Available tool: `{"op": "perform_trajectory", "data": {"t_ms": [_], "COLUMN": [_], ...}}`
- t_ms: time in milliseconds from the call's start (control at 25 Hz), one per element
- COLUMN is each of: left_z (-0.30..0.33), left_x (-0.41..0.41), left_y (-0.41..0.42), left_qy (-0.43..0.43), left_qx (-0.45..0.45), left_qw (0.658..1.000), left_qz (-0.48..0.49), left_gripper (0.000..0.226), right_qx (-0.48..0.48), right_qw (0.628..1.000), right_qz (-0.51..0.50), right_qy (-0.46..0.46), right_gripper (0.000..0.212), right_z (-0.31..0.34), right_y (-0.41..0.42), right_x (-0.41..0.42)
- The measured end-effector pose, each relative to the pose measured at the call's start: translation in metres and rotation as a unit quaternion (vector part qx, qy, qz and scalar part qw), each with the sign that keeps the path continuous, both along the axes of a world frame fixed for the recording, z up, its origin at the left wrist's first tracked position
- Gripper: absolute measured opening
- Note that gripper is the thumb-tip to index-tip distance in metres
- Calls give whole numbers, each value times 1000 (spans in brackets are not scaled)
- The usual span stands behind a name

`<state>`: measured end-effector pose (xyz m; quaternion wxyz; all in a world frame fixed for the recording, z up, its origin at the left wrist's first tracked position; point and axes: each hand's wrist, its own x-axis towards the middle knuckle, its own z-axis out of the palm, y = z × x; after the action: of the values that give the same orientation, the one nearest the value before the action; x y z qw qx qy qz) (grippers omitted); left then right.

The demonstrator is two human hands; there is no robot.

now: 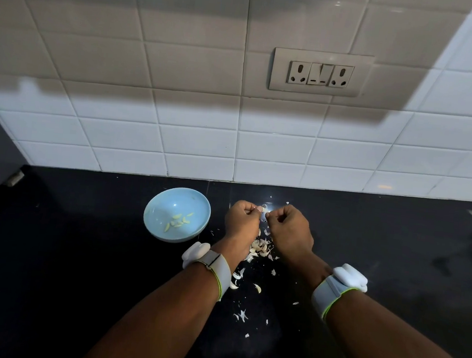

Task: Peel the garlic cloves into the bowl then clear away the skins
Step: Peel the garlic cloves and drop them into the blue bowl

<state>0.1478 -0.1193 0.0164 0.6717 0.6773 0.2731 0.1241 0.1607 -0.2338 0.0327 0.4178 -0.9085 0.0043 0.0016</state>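
**Peeling garlic over the counter**

Pinching one garlic clove (264,210) between us, our left hand (242,222) and right hand (289,230) curl round it above the black counter (78,250); skins (260,246) lie beneath; the blue bowl (156,211), just left, holds peeled cloves (179,221).

Socket plate (320,73) (tiled wall (147,130)) — black counter (78,250).

black counter (76,264) bears blue bowl (195,203), scattered, probably garlic, skins (260,247).
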Motion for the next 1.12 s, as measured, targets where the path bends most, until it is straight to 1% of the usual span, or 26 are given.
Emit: {"op": "perform_trajectory", "data": {"t_ms": [40,120,280,400,520,600,720,840,920,1040,1120], "left_z": [1,6,14,11,8,7,4,3,4,6,5], "left_x": [1,2,3,1,-1,-1,-2,-2,-3,-5,-7], "left_y": [-2,-5,-9,-9,-8,-8,-9,-8,-5,0,3], "left_qy": [2,-8,-26,-41,-53,-56,-55,-48,-43,-35,-26], "left_qx": [1,6,48,17,33,37,0,-49,-94,-156,-175], "left_qw": [1000,999,997,998,998,998,998,998,995,987,984], "left_qz": [13,37,46,32,13,13,10,-6,-3,3,4], "left_gripper": [9,13,6,7,10,12,12,3,2,5,8], "right_qx": [-4,22,70,102,105,88,63,88,104,119,116], "right_qw": [1000,999,997,994,994,996,998,996,995,993,993], "right_qz": [-4,0,16,25,27,21,15,14,7,1,-17], "right_qy": [-14,-27,-17,6,15,18,17,11,0,-9,-2], "right_gripper": [20,19,17,19,29,31,27,26,25,13,17], "right_z": [1,3,1,2,6,9,10,9,6,0,-1], "right_y": [1,4,5,3,0,-1,-1,-2,-2,-6,-9], "right_x": [-2,-5,-5,-4,-5,-6,-6,-6,-4,1,4]}}
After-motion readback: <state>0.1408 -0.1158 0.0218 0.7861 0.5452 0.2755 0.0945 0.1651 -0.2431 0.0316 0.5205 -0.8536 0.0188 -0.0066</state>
